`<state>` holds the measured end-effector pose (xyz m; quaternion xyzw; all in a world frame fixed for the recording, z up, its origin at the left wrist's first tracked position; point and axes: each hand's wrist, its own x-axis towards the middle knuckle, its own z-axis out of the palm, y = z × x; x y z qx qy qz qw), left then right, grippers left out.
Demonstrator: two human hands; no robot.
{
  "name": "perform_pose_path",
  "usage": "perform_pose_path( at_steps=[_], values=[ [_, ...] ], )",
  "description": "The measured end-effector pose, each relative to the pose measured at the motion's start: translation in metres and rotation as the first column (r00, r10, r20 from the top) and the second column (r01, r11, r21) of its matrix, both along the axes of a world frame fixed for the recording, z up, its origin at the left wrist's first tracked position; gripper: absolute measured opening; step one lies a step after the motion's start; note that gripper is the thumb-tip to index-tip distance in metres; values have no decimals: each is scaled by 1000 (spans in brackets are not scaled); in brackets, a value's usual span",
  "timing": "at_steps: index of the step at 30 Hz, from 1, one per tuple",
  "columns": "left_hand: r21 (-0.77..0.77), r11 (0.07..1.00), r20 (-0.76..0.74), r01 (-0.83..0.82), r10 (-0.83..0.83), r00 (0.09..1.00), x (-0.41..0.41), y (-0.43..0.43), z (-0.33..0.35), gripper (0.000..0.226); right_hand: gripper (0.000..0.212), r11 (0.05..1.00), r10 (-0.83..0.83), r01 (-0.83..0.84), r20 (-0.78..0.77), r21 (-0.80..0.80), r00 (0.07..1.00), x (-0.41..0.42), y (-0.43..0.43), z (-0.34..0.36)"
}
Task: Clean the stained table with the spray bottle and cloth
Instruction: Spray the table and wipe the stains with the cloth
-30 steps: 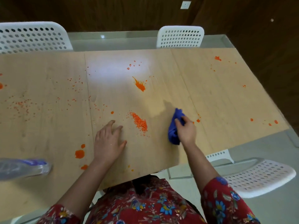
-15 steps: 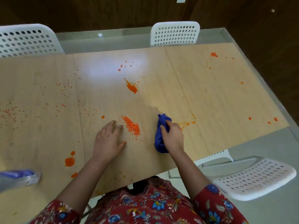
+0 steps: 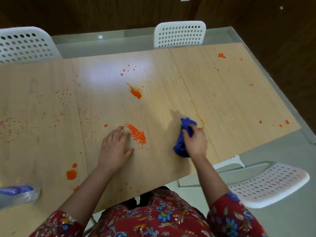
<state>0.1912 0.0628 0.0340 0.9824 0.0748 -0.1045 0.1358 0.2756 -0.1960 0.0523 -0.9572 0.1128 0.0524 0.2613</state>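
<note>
Table point(image 3: 222, 100): pale wood-grain top in three panels, filling most of the frame, marked with orange stains. Cloth point(image 3: 180, 147): blue, bunched, lying on the middle panel right of centre, near the table's front edge. Right hand point(image 3: 196, 142): fingers curled over the cloth and gripping it, pressing it onto the tabletop; a faint orange smear shows just beyond the cloth at the panel seam. Left hand point(image 3: 113, 151): palm down and flat on the middle panel, fingers spread and straight, holding nothing; fingertips at the edge of a grainy patch point(image 3: 137, 135) of orange. The hands sit well apart, with the grainy patch between them. Bottle point(image 3: 18, 196): clear plastic with a blue part, lying at the lower left edge of the frame on the left panel, blurred and partly cut off, apart from both hands. Splash point(image 3: 136, 93): orange, centre of the middle panel, above the hands. Blot point(image 3: 71, 174): round, orange, lower left, between the bottle and the left forearm. Specks point(image 3: 63, 100): fine orange scatter across the left panel. Spots point(image 3: 287, 121): a few at the right edge; one more mark point(image 3: 221, 55) at the upper right. Chairs: white, perforated, one at upper left point(image 3: 25, 45), one at upper centre point(image 3: 179, 34), one at lower right point(image 3: 270, 183). Sleeves point(image 3: 227, 218): red floral fabric, bottom of frame.
</note>
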Motion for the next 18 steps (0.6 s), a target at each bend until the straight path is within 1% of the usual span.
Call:
perform_pose_path(
  at_steps=[3, 5, 6, 8, 10, 12, 14, 16, 18],
  values=[
    [-20, 1000, 7, 8, -8, 1000, 2, -3, 1, 62, 36, 975, -184, 180, -22, -132, 983, 28, -51, -1],
    [-19, 1000, 12, 4, -4, 1000, 2, -1, 1, 62, 38, 956, -260, 242, -96, -168, 961, 44, -64, -3],
    [-15, 1000, 11, 1, -1, 1000, 1, 1, 2, 63, 38, 956, -264, 243, -123, -165, 957, 47, -62, -2],
    [-10, 1000, 12, -16, 16, 1000, -2, 5, 1, 64, 37, 977, -182, 164, -126, -138, 975, 44, -40, -1],
    [-19, 999, 9, -37, 37, 999, -4, 8, 0, 63, 36, 995, -24, 11, -122, -100, 992, 27, -2, -3],
    [-30, 998, -5, -52, 52, 999, -6, 9, -1, 64, 37, 985, 164, -169, -114, -32, 980, 4, 43, -7],
    [-37, 998, -21, -58, 57, 998, -6, 9, -1, 67, 39, 962, 271, -268, -85, 45, 959, -13, 72, -5],
    [-39, 998, -33, -55, 53, 998, -6, 10, -2, 69, 40, 965, 257, -254, -44, 64, 966, -13, 74, -3],
    [-46, 998, -37, -52, 50, 998, -8, 11, -3, 69, 41, 983, 180, -179, -46, 28, 983, -6, 53, -4]
  ],
)
